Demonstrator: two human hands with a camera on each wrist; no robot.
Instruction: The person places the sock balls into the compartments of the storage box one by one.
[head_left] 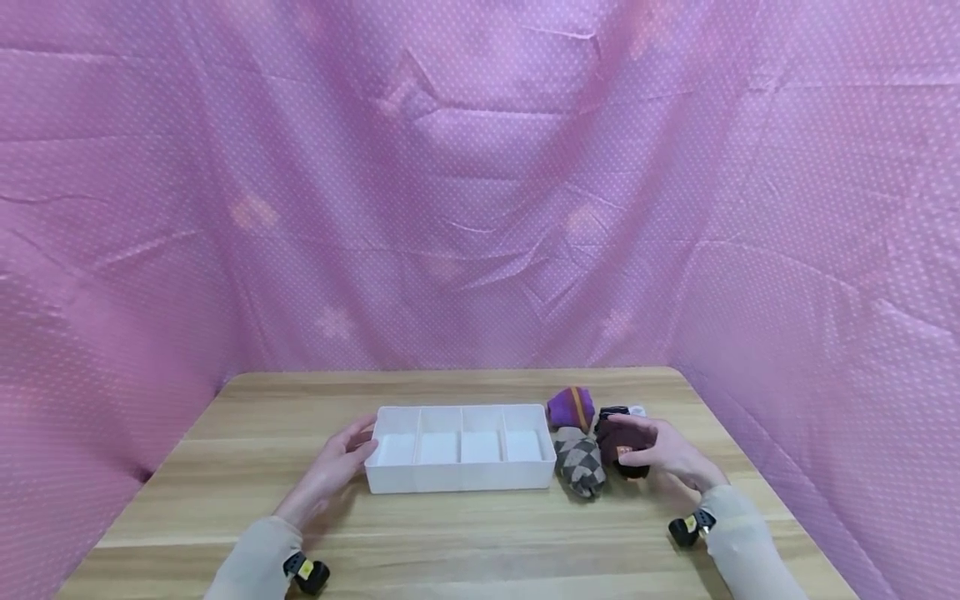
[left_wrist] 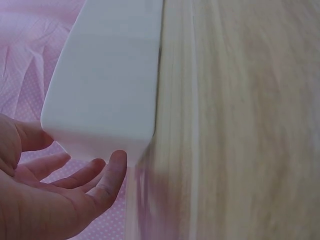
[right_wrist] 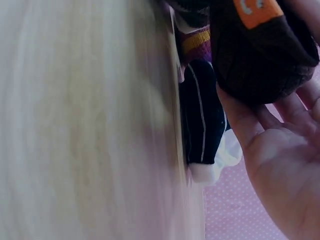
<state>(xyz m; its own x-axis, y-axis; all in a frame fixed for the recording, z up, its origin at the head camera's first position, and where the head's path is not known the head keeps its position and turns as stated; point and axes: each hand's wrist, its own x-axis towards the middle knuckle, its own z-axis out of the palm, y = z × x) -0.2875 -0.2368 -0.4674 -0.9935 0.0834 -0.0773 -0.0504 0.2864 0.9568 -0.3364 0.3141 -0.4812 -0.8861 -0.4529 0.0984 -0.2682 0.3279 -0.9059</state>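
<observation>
A white box [head_left: 461, 477] divided into compartments sits on the wooden table. My left hand [head_left: 343, 460] is at its left end, fingertips against the end wall and thumb by the rim in the left wrist view. To the right of the box, my right hand [head_left: 671, 454] holds a dark brown rolled sock [right_wrist: 250, 60] with an orange patch, thumb on the near side and fingers over the far side. Next to it lie a grey checkered rolled sock [head_left: 581, 462] and a purple one [head_left: 567, 408] with an orange stripe. A navy sock [right_wrist: 202, 115] with white lines shows behind the brown one.
Something white [head_left: 637, 410] lies beside the navy sock, partly behind my right hand. The wooden table [head_left: 465, 542] ends at a pink dotted cloth [head_left: 465, 208] that hangs at the back and both sides.
</observation>
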